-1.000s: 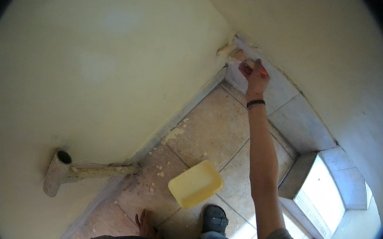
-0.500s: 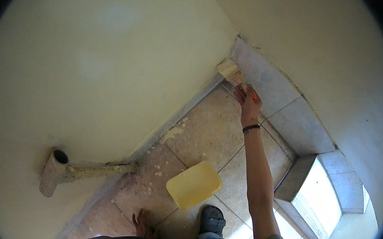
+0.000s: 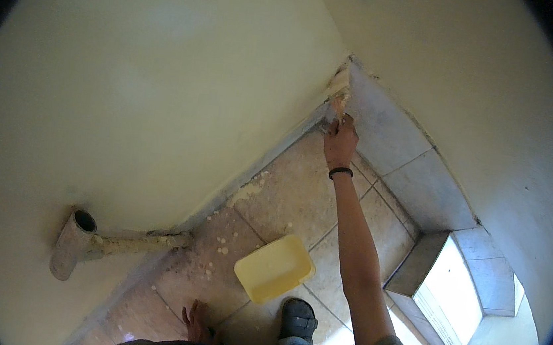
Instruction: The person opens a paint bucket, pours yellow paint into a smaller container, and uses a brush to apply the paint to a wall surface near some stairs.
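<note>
My right hand (image 3: 340,144) is stretched out to the corner, its fingers closed round the handle of a flat paintbrush (image 3: 340,87). The brush's pale bristles touch the lower edge of the cream wall (image 3: 164,95), where it meets the grey tiled skirting (image 3: 387,126). Low in the picture, my left hand (image 3: 197,323) has its fingers spread and holds nothing visible; it is down by the floor, partly hidden by my clothing. Between my hands, a shallow yellow tub (image 3: 275,269) rests on the floor tiles.
A pipe stub with an upright open end (image 3: 74,239) sticks out of the left wall. Cream paint drops (image 3: 223,240) spot the brownish tiles. My dark sandal (image 3: 299,319) stands by the tub. At the right, a tiled ledge (image 3: 451,289) juts out in bright light.
My right hand has moved left and turned the paintbrush more upright, its bristles now further into the corner. The view has shifted slightly; my left hand stays low by the floor.
</note>
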A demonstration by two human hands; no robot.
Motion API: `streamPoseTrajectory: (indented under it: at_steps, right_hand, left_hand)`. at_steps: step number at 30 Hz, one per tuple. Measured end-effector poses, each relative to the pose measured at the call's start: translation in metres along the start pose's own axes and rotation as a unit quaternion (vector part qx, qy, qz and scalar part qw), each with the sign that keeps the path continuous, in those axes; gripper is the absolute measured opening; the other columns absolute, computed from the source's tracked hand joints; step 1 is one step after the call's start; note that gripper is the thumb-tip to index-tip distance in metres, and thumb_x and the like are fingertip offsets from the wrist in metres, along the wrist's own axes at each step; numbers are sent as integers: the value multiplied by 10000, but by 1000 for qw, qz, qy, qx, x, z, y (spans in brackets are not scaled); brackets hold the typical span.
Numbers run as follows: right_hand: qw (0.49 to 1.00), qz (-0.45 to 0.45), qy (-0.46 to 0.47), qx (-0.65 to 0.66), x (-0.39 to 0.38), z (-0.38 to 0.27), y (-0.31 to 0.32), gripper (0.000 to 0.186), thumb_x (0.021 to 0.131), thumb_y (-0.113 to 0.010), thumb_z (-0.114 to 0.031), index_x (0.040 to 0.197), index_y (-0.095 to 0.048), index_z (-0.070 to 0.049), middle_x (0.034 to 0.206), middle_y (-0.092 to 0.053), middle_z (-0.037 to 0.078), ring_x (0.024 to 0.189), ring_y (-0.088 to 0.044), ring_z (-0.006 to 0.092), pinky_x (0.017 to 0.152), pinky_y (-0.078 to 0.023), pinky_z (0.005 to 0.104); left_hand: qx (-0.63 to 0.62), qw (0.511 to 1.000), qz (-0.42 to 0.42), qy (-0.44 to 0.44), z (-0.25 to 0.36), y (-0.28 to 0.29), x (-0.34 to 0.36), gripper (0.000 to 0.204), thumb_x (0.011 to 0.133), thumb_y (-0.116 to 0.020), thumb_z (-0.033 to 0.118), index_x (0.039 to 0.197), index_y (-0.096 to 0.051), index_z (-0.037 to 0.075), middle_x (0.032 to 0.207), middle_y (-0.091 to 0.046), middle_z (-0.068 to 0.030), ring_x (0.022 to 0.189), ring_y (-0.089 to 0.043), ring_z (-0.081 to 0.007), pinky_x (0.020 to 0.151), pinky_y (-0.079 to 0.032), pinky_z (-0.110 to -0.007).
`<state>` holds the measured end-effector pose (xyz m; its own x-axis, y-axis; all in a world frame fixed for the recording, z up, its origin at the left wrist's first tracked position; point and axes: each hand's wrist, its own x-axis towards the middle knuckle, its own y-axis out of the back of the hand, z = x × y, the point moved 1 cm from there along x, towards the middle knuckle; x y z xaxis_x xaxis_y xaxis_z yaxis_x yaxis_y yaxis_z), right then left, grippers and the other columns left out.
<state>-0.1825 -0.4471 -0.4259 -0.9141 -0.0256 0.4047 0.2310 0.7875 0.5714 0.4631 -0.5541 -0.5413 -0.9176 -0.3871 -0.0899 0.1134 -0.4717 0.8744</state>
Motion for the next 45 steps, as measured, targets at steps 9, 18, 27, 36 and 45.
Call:
streamPoseTrajectory:
  at_steps: [9,18,27,36,45]
  right_hand:
    - [995,48,72,-39,2,-20,-7,335,1010,-541,-61,1296,-385,20,1034,-639,342,910,-647,533,726,-522,586]
    - [999,-5,9,-44,-7,5,-34,247,1019,-535,-81,1187,-386,22,865,-636,311,818,-655,530,681,-529,581]
    - [997,44,41,-47,14,-25,-21,280,1001,-535,-35,1209,-366,46,831,-643,308,784,-662,518,648,-514,570]
    - [997,-58,-17,-37,-12,2,-29,443,961,-574,-35,1325,-353,90,853,-649,343,821,-660,533,669,-525,576]
    - [997,33,63,-27,12,-28,-7,259,982,-552,-47,1174,-401,40,807,-631,332,814,-665,516,649,-504,584]
  left_hand:
    - [-12,999,-3,50,10,12,1,905,752,-777,438,1451,-427,-18,1448,-510,-218,1491,-346,-434,1246,-56,-673]
    - [-43,996,-34,64,26,30,17,874,806,-751,478,1437,-422,-28,1422,-520,-205,1487,-348,-434,1244,-63,-677]
    - [-54,998,-9,22,35,40,18,875,802,-755,468,1437,-423,-34,1435,-515,-204,1487,-341,-448,1241,-58,-683]
    - [-53,998,6,28,29,36,14,890,794,-756,458,1452,-405,-29,1449,-509,-217,1488,-344,-446,1242,-59,-681]
    - [-47,998,30,17,11,14,0,888,809,-729,468,1462,-383,-24,1442,-506,-235,1488,-341,-447,1242,-50,-682]
